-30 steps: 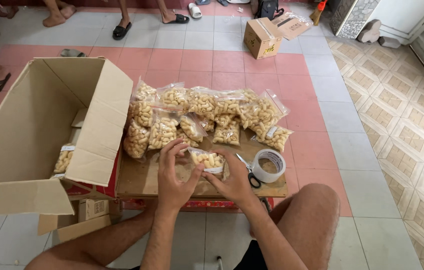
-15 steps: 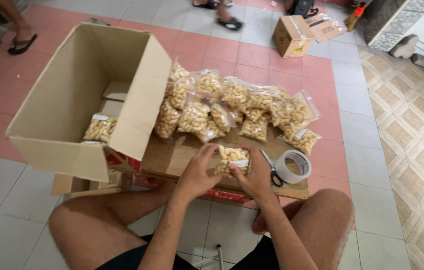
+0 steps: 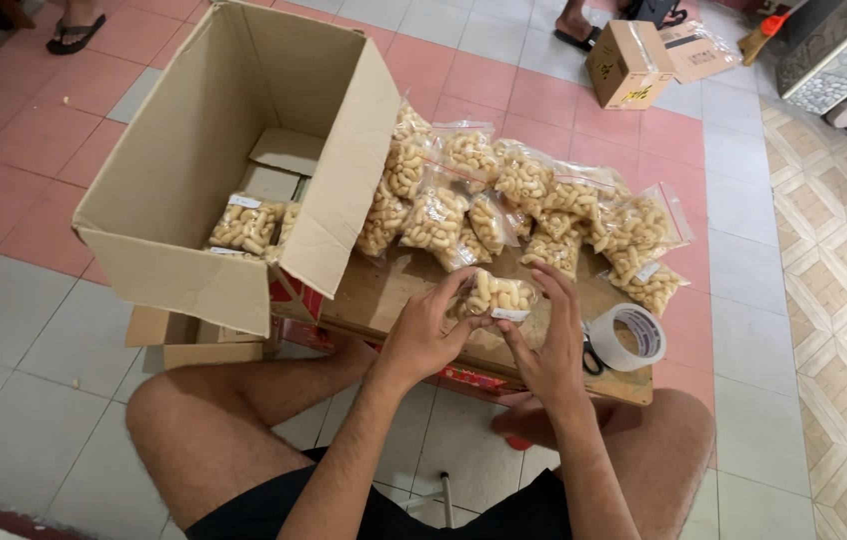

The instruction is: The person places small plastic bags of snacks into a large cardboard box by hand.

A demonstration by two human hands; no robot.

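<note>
Both hands, left hand (image 3: 424,335) and right hand (image 3: 544,345), pinch a small snack bag (image 3: 496,293) over the wooden board (image 3: 384,295).

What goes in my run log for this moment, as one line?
left hand: holds snack bag | right hand: on same bag | beside: tape roll, open box

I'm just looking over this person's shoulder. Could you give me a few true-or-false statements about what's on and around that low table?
1. Both hands hold one small bag of pale snacks. True: the left hand and right hand grip the small bag.
2. The big cardboard box is empty. False: at least one filled bag lies inside.
3. A roll of tape lies on the table, right of the hands. True.
4. The pile of bags sits on the floor. False: it rests on the table.
</note>
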